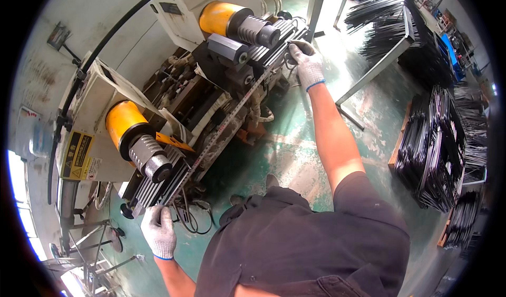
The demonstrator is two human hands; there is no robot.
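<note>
white-knit-gloved left hand (159,233) and right hand (309,67) sit near opposite ends of a long, pale, marked strip (225,122); handling seems underway, unfinished; fingers bent, grip unclear.

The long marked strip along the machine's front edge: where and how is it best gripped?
Probably pinched near both ends, left hand and right hand, coming from the wearer's side: the strip looks long and thin, and ribbed metal cylinders crowd its far side.

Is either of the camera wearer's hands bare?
No, the left hand and right hand both wear pale gloves with blue edges at the wrist.
</note>
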